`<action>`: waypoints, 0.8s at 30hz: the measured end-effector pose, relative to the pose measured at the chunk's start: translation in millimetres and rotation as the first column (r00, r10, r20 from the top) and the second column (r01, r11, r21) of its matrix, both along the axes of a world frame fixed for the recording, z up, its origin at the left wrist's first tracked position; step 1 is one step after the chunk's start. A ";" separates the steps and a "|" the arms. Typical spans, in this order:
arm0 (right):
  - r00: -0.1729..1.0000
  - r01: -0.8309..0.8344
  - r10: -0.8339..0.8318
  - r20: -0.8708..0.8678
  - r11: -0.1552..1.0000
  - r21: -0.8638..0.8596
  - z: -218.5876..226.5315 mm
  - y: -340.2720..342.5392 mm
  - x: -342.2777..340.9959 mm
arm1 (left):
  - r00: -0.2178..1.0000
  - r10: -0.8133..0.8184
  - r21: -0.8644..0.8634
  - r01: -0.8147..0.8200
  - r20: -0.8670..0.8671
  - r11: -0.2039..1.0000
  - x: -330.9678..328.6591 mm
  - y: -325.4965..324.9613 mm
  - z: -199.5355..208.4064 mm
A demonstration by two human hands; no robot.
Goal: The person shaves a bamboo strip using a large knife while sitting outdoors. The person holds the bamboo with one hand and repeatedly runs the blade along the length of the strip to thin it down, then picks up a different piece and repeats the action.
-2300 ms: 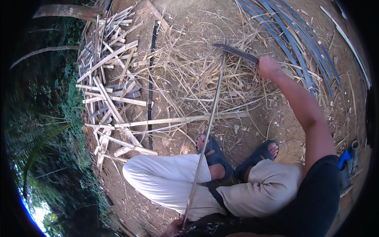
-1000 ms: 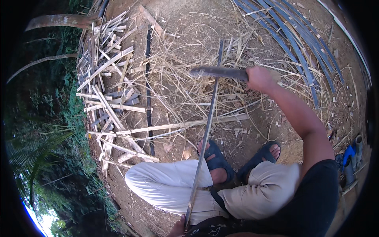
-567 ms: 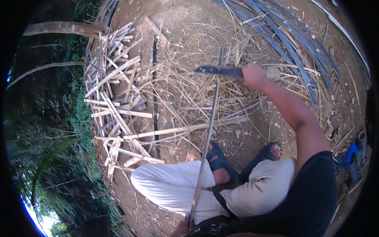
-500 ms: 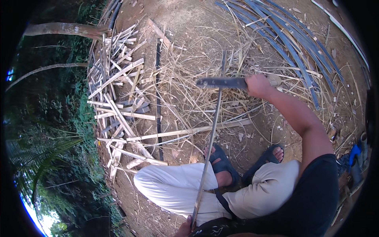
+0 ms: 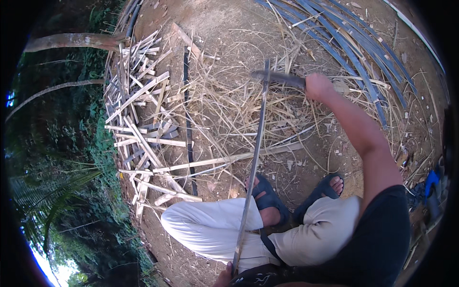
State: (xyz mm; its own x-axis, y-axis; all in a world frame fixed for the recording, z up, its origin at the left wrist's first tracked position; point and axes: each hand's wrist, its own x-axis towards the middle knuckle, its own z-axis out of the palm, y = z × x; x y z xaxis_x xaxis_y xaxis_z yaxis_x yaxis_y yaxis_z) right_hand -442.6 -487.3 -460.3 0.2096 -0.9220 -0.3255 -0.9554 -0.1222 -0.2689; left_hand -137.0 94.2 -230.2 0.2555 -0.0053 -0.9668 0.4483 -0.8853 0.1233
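My right hand [image 5: 319, 88] is closed round the handle of a machete [image 5: 287, 80], arm stretched out ahead. Its dark blade, slightly blurred, lies crosswise near the far end of a long thin bamboo strip [image 5: 255, 165]. That strip runs from beside my left hip, over my thigh, out above the ground. At the lower edge, partly cut off, my left hand [image 5: 224, 276] grips the strip's near end. Curly bamboo shavings [image 5: 229, 103] cover the ground beneath the blade.
To the left is a heap of split bamboo pieces [image 5: 143, 124], with a dark strip [image 5: 188, 115] beside it. Long bluish-dark strips [image 5: 349, 52] lie at the far right. My sandalled feet [image 5: 271, 201] stand ahead of my bent knees. Bushes [image 5: 95, 158] border the left side.
My right hand has moved the machete farther away along the strip and slightly right, toward the strip's far end. My left hand stays by my hip, holding the near end.
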 end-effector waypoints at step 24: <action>0.993 0.095 -0.089 0.084 0.993 -0.071 4.6 -31.8 13.5 | 0.999 -0.013 -0.023 0.014 0.043 1.000 -2.6 -0.7 -2.3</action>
